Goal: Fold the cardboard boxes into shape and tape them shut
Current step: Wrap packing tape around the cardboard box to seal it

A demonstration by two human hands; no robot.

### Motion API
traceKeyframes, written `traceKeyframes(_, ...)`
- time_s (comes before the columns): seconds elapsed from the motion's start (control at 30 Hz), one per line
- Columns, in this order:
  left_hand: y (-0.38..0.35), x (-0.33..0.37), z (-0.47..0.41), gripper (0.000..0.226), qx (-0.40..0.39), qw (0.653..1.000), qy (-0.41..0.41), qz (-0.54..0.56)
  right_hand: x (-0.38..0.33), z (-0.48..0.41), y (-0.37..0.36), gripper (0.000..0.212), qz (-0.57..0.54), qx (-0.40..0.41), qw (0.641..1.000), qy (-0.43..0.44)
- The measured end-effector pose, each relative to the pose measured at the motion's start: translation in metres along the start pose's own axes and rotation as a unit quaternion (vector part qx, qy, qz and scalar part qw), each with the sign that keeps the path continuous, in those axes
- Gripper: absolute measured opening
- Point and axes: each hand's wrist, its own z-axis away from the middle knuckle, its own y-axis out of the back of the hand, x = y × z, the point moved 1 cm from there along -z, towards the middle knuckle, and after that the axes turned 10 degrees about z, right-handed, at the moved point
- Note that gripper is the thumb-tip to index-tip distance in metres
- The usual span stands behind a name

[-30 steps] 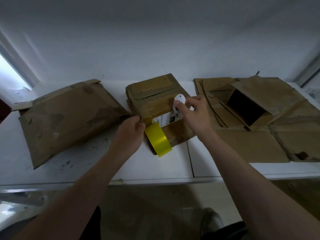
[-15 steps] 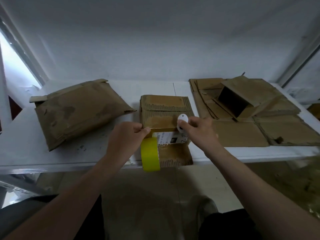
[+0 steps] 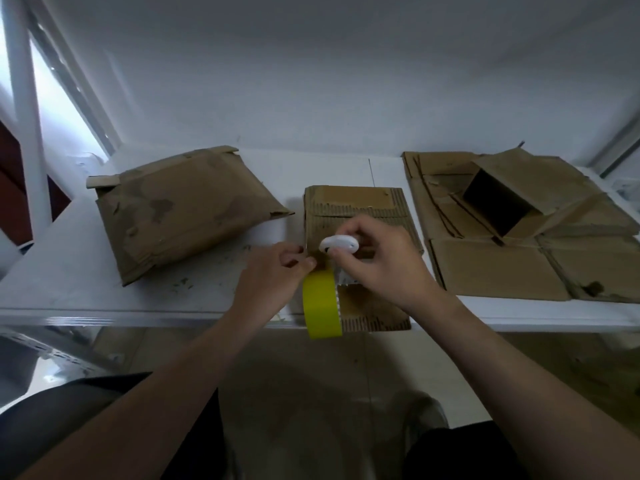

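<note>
While the left hand [image 3: 273,271] pinches the top of the yellow tape [image 3: 321,306] against the cardboard box [image 3: 356,206], fingers [image 3: 298,262] curled tight, the right hand [image 3: 384,268] grips a white disc [image 3: 338,244] just above it. The box sits mid-way along the desk's [image 3: 69,282] front edge, tape hanging over that edge, and flattened cardboard [image 3: 180,209] lies toward the left end.

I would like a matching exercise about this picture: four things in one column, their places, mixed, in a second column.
Things: 1 white disc; 2 yellow tape; 3 open box; 4 crumpled carton.
Places: a left on the table; b in the right hand; c on the flat cardboard, right; d at the left hand, by the table's front edge.
Pairs: 1-b, 2-d, 3-c, 4-a.
</note>
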Motion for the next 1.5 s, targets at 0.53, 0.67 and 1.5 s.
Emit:
traceKeyframes(0.53, -0.023, -0.003, 0.019, 0.028, -0.128, 0.92, 0.19, 0.319, 0.03, 0.004, -0.028, 0.015, 0.05, -0.008, 0.997, 0.055)
traceKeyframes(0.67, -0.02, 0.002, 0.021, 0.037, -0.16, 0.912, 0.232, 0.298, 0.032, 0.004, -0.03, 0.014, 0.049, -0.005, 0.997, 0.062)
traceKeyframes(1.5, -0.028, -0.015, 0.05, 0.039, -0.082, 0.892, 0.21, 0.391, 0.041, -0.002, -0.021, 0.013, -0.008, -0.04, 0.994, 0.101)
